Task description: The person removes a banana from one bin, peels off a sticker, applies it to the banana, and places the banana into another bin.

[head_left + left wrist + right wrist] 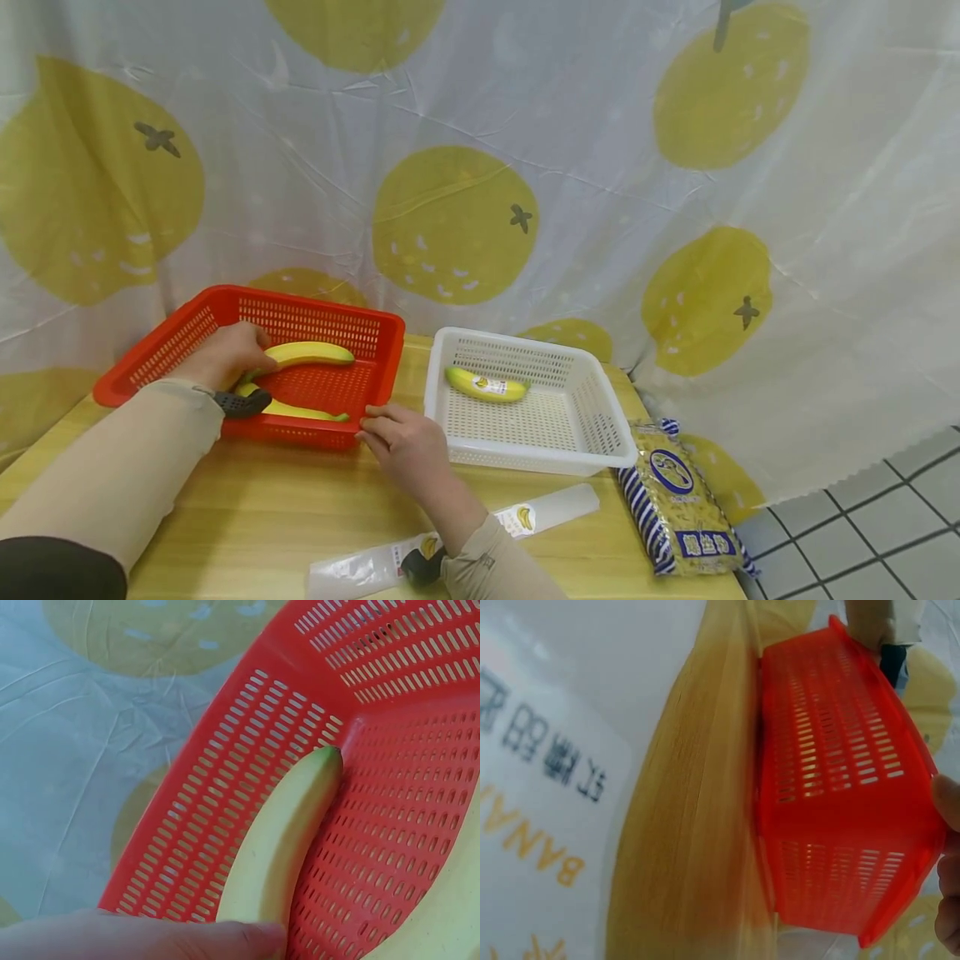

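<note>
In the head view, my left hand reaches into a red plastic basket and grips one end of a yellow banana. The left wrist view shows the thumb across this banana, whose greenish tip points toward the basket's corner. A second banana lies in the basket along the near side, partly hidden by the wrist camera. My right hand pinches the red basket's near right corner at the rim. In the right wrist view, its fingers are only partly visible.
Right of the red basket, a white basket holds a banana bearing a sticker. Strips of banana labels lie on the wooden table under the right forearm. A bag of noodles lies at the table's right edge. A fruit-print curtain hangs behind.
</note>
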The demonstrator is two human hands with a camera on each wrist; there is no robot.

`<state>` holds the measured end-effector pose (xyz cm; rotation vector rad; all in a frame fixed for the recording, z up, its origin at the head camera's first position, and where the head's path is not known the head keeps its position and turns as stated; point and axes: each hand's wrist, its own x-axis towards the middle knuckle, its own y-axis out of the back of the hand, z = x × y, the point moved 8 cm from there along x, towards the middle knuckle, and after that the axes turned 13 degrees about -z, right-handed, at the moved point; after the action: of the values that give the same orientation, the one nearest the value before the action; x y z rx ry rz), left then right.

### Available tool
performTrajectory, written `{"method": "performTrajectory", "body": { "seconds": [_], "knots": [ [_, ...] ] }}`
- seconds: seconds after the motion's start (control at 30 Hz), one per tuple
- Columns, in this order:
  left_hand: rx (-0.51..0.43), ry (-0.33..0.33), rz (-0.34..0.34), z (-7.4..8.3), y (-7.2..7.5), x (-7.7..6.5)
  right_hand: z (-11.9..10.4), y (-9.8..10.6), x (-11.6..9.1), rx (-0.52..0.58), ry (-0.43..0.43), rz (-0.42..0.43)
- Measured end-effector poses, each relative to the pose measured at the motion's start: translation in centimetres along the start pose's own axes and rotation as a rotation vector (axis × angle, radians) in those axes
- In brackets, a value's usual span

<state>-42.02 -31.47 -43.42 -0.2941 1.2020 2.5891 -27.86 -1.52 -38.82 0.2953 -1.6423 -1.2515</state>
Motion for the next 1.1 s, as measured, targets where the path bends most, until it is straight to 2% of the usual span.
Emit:
{"method": "performTrajectory", "body": {
  "seconds": [0.1, 0.43, 0.57, 0.73, 0.77, 0.97, 1.1],
  "knots": [
    [0.016, 0.011, -0.023, 0.0, -0.1, 0.0, 0.1, -0.1, 0.0, -0.004, -0.005, -0.007],
    [0.107, 0.014, -0.025, -0.5, 0.2, 0.6, 0.0, -0.1, 0.0, -0.002, 0.002, 0.009],
    [0.051, 0.018, -0.029, -0.6, 0.1, 0.6, 0.1, -0.1, 0.1, -0.004, -0.005, 0.001],
    [-0.042, -0.019, 0.008, 0.6, 0.4, 0.1, 0.1, -0.2, 0.2, -0.014, -0.02, -0.023],
    [-0.037, -0.035, 0.021, 1.0, 0.5, -0.1, 0.1, -0.2, 0.2, -0.012, -0.023, -0.029],
    [-0.115, -0.035, 0.036, 1.5, 0.7, 0.0, 0.2, -0.3, 0.2, 0.003, -0.036, -0.052],
    [-0.047, -0.033, 0.064, 1.6, 1.3, 0.4, 0.2, -0.2, 0.2, -0.008, -0.036, -0.058]
  ]
}}
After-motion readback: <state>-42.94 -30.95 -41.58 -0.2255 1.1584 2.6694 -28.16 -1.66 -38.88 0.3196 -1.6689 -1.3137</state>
